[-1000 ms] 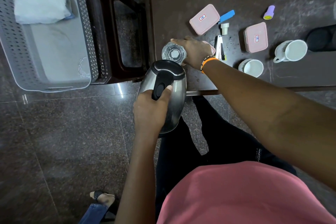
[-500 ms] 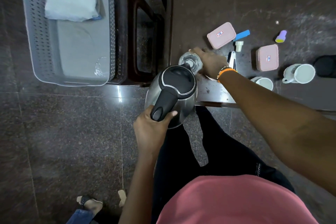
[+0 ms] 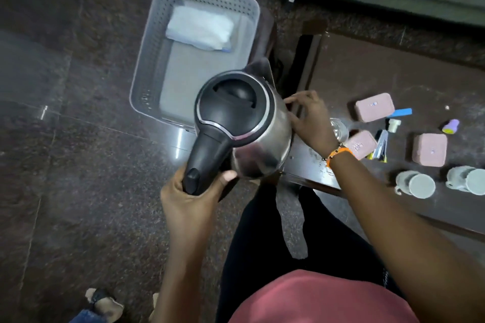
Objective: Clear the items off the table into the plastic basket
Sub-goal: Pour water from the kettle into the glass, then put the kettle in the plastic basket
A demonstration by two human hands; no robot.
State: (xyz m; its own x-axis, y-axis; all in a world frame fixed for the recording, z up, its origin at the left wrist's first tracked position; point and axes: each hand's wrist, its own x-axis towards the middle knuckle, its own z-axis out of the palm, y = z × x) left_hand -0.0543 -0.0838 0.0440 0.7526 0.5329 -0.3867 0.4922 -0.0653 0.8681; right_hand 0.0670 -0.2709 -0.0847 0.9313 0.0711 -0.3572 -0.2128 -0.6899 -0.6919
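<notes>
Dark speckled stone floor [image 3: 78, 165], grey plastic basket [image 3: 147, 65] beside dark table [image 3: 393, 81], left hand [image 3: 189, 199] fingers wrapped round kettle [image 3: 244, 123] handle above basket's near edge, right hand [image 3: 312, 120] fingers spread against kettle's side, pink boxes [image 3: 374, 107] and cups [image 3: 414, 183] on tabletop.

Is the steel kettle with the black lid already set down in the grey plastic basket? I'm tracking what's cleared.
No, the steel kettle with the black lid is held in the air by the left hand, above the grey plastic basket's near edge.
</notes>
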